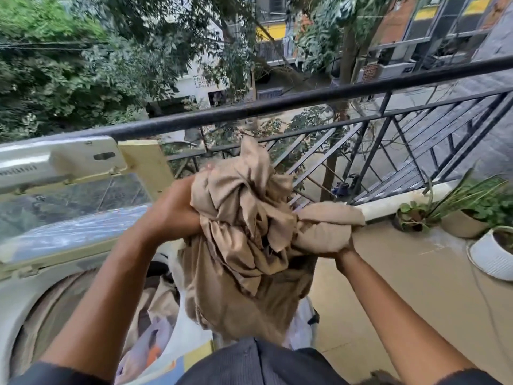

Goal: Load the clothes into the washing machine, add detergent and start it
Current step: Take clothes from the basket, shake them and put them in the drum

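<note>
Beige cloth bundle sits clenched in our left hand and right hand; loose folds could miss the washing machine drum.

A balcony in soft daylight, its tan tiled floor edged by a black metal railing, with potted plants at the right and leafy trees and buildings beyond

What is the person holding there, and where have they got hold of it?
A bunched beige cloth: left hand grips its left side, right hand its right end.
</note>
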